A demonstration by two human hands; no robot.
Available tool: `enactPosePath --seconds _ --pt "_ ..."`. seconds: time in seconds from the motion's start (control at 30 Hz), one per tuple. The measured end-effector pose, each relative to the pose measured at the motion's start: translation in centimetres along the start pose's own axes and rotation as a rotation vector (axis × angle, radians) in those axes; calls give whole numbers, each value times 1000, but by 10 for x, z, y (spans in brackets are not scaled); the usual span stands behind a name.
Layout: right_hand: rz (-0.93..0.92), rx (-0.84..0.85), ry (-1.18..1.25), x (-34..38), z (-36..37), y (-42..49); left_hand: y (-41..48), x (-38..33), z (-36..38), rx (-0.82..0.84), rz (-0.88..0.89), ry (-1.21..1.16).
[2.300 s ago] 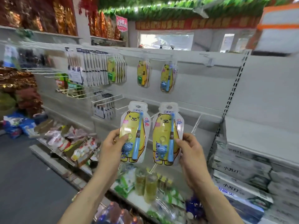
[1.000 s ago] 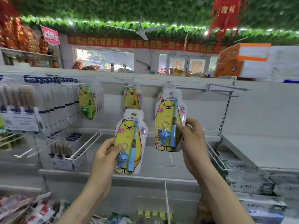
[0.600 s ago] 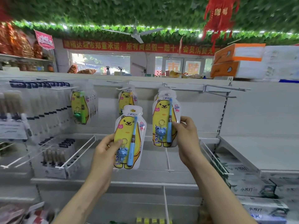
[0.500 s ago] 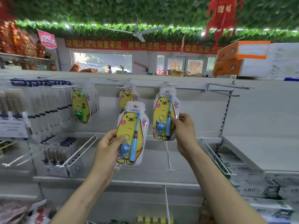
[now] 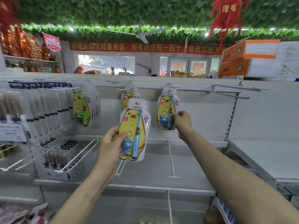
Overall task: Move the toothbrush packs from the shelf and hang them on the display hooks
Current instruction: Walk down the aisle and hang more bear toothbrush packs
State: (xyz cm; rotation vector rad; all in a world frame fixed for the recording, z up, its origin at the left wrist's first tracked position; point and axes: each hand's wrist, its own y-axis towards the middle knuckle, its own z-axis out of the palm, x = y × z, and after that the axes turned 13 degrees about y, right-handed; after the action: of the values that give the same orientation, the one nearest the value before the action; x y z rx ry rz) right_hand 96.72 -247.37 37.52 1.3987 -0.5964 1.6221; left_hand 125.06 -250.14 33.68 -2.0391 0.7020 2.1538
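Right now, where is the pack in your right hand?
Head view, right of centre: the pack is up at a top-rail hook, right hand pinching its edge.

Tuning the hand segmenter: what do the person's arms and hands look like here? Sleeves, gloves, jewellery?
No sleeves: left forearm and right forearm are bare to the frame edge. No gloves, watch or bands on the left hand or right hand. What looks like a thin gold ring sits on a left finger.
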Motion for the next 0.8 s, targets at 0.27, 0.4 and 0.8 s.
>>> enactPosePath --seconds 0.27,0.4,0.8 --pt "-114 -50 -48 4 -23 -53 -9 6 16 76 -12 -65" --pt "-158 185 183 27 -35 -127 -25 7 28 175 22 -113" --pt "-327 345 101 54 -56 -170 -34 -23 54 310 161 -83"
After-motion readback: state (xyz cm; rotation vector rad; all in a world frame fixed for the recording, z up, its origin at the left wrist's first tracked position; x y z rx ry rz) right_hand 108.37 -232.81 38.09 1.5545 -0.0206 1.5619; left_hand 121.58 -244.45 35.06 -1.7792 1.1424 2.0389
